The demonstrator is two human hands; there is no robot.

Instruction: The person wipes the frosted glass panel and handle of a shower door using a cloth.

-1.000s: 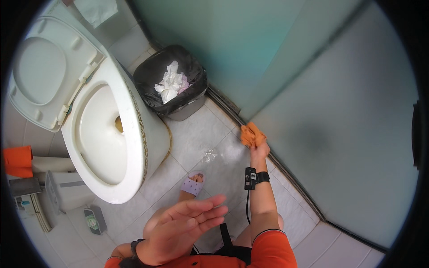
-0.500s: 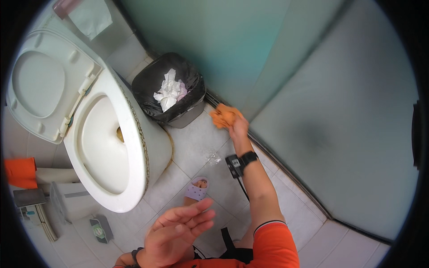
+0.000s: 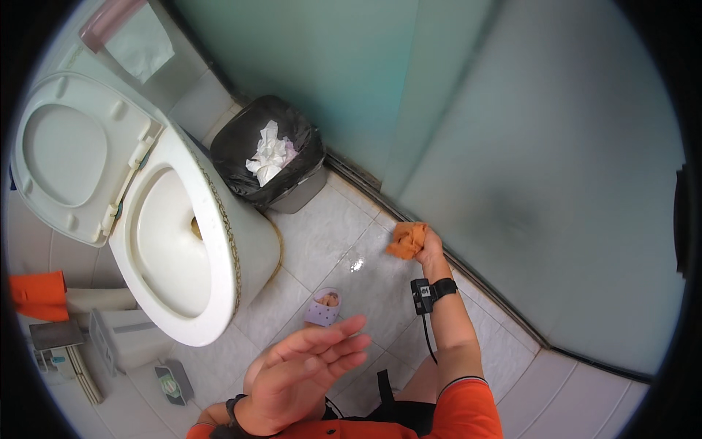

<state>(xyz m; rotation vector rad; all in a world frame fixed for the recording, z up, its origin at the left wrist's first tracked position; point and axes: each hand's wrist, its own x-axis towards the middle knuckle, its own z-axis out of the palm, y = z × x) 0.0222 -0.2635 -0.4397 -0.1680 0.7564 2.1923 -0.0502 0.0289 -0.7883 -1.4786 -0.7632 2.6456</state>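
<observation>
My right hand (image 3: pixel 430 250) is stretched down to the tiled floor and is closed on a crumpled orange cloth (image 3: pixel 406 240), which lies against the tiles beside the dark door track (image 3: pixel 468 274) of the frosted glass partition. A black wrist device with a cable sits on that forearm. My left hand (image 3: pixel 303 373) hovers near the camera, palm flat, fingers spread, holding nothing. A foot in a lilac slipper (image 3: pixel 324 308) stands on the floor between the two hands.
A white toilet (image 3: pixel 183 249) with its lid raised stands at left. A bin with a black liner (image 3: pixel 270 157) holds crumpled tissue, against the partition. Small items and an orange object (image 3: pixel 33 296) sit at the lower left. A wet patch (image 3: pixel 357 263) glistens on the tiles.
My right hand has swept the orange cloth along the base of the glass partition, up toward the bin and now back to the right. My left hand stays raised and open.
</observation>
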